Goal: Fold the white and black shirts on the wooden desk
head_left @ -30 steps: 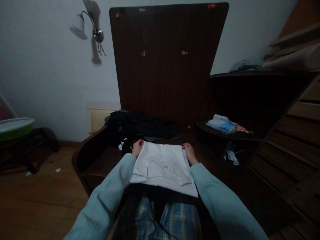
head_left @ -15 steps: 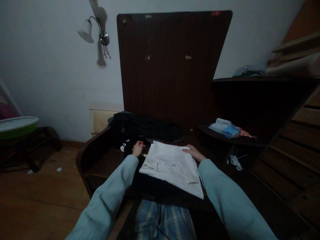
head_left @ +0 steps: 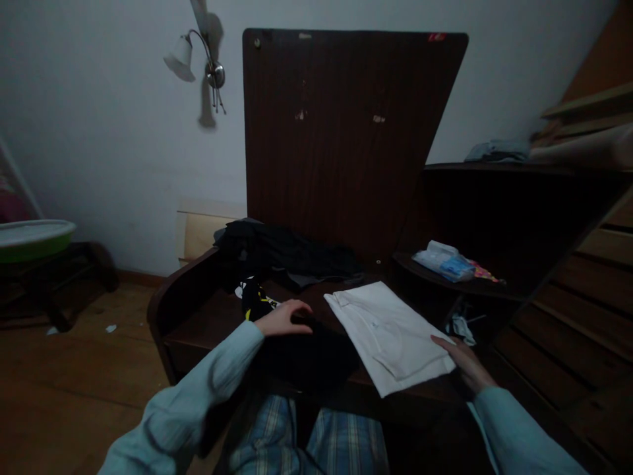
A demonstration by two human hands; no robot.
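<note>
Dim room. I'm taking the upright dark panel (head_left: 346, 145) as my landmark.

The white shirt (head_left: 386, 330) is lying folded flat in front of the panel, toward its right side, neckband and label facing up, the whole piece slanting rather than squaring with the panel. Whether it's resting fully on the surface (head_left: 195, 330) or being held a little off it, I'm not able to tell.

Right hand (head_left: 467, 366): its grip is pinching the shirt at the corner reaching farthest right of the panel, thumb showing on top, fingers going out of sight beneath. Left hand (head_left: 284, 320): its grip is hanging loose in front of the panel's left part, thumb and fingers apart, holding nothing I'm seeing. It's hovering by a dark cloth (head_left: 314, 359) on the side away from the panel; contact is staying unclear in this light.

A dark pile (head_left: 291, 247) is spreading along the panel's foot. A printed cloth (head_left: 253, 297) is sitting in front of the panel's left edge, just beside the left hand.

On handling, my judgement: one corner is bearing the whole hold, so the layers are risking slippage and the end nearer the panel is likely to be sagging under any lift. Spreading the right fingers wider underneath, pressing the thumb across all layers and keeping the shirt level would be protecting the creases. Bringing the left palm under the unsupported end would be steadying it further.
</note>
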